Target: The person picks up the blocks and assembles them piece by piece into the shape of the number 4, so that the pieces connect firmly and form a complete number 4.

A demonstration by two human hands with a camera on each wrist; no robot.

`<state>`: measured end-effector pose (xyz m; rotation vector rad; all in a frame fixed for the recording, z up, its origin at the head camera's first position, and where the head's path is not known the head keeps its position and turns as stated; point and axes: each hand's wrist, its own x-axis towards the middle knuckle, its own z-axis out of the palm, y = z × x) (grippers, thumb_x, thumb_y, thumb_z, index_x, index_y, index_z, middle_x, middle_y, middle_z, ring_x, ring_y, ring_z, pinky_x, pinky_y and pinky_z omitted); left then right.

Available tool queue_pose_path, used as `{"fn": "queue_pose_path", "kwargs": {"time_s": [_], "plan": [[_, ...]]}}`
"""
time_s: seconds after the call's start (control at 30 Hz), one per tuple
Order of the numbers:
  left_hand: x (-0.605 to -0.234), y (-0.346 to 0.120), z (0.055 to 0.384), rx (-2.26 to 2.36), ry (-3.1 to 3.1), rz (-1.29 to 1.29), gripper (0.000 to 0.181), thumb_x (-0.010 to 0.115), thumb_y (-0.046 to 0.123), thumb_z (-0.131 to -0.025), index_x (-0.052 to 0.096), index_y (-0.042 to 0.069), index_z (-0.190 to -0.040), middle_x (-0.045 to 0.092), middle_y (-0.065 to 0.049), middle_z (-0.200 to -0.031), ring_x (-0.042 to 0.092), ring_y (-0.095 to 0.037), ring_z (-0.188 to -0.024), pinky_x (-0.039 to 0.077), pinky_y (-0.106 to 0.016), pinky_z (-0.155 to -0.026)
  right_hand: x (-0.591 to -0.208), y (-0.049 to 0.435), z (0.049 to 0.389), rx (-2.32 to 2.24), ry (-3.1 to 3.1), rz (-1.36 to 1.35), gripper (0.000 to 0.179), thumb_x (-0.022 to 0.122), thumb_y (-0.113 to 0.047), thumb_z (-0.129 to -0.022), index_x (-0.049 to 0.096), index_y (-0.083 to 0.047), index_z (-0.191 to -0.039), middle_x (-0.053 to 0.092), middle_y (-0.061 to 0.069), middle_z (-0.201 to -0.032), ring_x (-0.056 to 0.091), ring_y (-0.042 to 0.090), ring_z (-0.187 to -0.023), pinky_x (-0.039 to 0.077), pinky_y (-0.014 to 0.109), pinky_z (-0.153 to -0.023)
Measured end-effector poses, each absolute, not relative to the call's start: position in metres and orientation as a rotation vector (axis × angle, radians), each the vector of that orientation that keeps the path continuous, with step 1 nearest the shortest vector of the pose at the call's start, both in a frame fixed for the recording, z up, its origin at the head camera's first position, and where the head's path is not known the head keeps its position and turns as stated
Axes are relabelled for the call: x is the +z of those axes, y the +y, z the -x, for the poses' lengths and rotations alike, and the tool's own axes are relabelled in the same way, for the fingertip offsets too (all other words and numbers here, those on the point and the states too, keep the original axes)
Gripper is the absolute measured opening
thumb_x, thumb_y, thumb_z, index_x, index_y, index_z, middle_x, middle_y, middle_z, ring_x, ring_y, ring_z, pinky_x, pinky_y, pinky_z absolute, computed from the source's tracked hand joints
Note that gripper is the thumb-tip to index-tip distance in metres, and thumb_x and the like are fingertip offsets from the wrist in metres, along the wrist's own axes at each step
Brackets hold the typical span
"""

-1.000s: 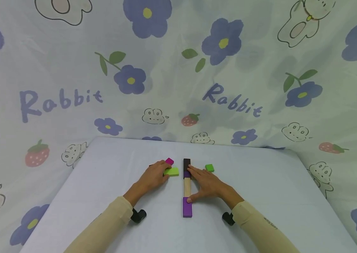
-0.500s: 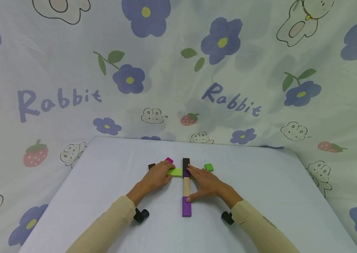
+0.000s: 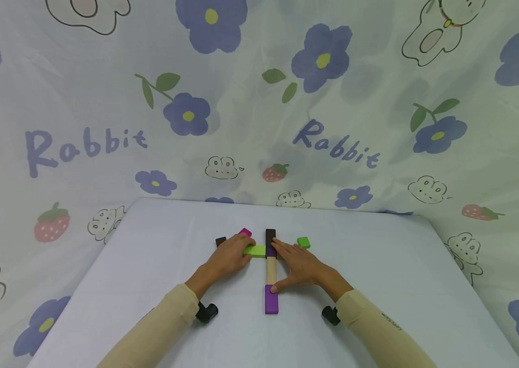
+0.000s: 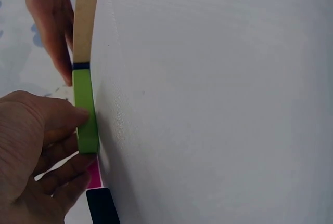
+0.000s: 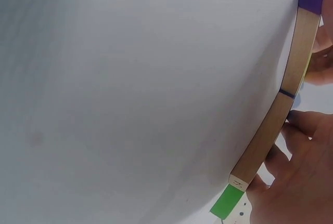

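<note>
Left hand (image 3: pixel 228 254): extends from lower left toward frame centre, back of hand up; thumb and fingers pinch the lime-green block (image 3: pixel 257 251).
Right hand (image 3: pixel 302 265): extends from lower right, fingers nearly straight, thumb spread well away; index fingertip touches the black block (image 3: pixel 270 237), thumb tip the top end of the purple block (image 3: pixel 271 300).
Under right hand: brown block (image 5: pixel 263 135), alongside the fingers in the right wrist view.
Lime-green block: just left of frame centre, lying flat; right end meets the dark purple block (image 3: pixel 270 252).
Upright row at centre, top down: black, dark purple, pale wood block (image 3: pixel 271 271), purple.
Loose blocks: small dark block (image 3: pixel 220 241) and magenta block (image 3: pixel 245 232) upper left of the row, beside the left hand; green block (image 3: pixel 303 242) upper right.
Surface: white tabletop (image 3: pixel 149 286).
Background: printed cloth (image 3: pixel 241 140) across the upper frame.
</note>
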<state>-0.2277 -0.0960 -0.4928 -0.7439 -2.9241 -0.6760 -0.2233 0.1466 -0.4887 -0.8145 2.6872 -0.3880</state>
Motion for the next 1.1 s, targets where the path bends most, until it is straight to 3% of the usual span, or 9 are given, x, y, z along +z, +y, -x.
{"fn": "queue_pose_path", "kwargs": {"time_s": [1.1], "plan": [[-0.4927, -0.0963, 0.2292, -0.683, -2.931, 0.766, 0.036, 0.076, 0.012, -0.089, 0.067, 0.003, -0.122, 0.065, -0.008, -0.118, 0.060, -0.021, -0.105, 0.052, -0.039, -0.096, -0.4907, 0.1468, 0.2233, -0.391, 2.694, 0.830, 0.124, 0.076, -0.077, -0.069, 0.021, -0.017, -0.163, 0.015, -0.003, -0.169, 0.023, 0.025, -0.152, 0.017, 0.051, -0.122]]}}
